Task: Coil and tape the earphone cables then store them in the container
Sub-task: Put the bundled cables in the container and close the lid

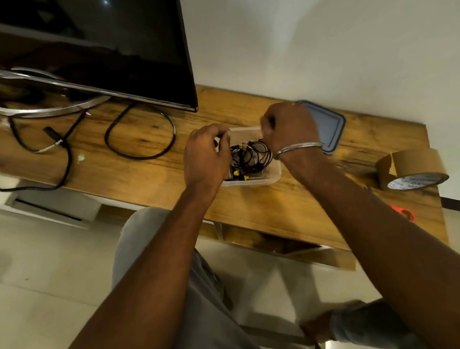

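Observation:
A clear plastic container [274, 174] sits on the wooden table [144, 165], holding a tangle of black earphone cables [251, 155] with yellow parts. My left hand [206, 155] hovers over the container's left side, fingers curled, pinching a black cable end. My right hand [288, 126], a metal bangle on its wrist, is above the container's far right corner with curled fingers that seem to pinch a cable; the grip itself is hidden. A roll of brown tape [412, 168] lies at the table's right end.
The container's blue-rimmed lid [330, 129] lies behind my right hand. An orange-handled tool [404, 213] rests near the table's right front edge. A monitor [101, 46] with a metal stand and loose black cables [139, 135] fills the left. My legs are below the table's front edge.

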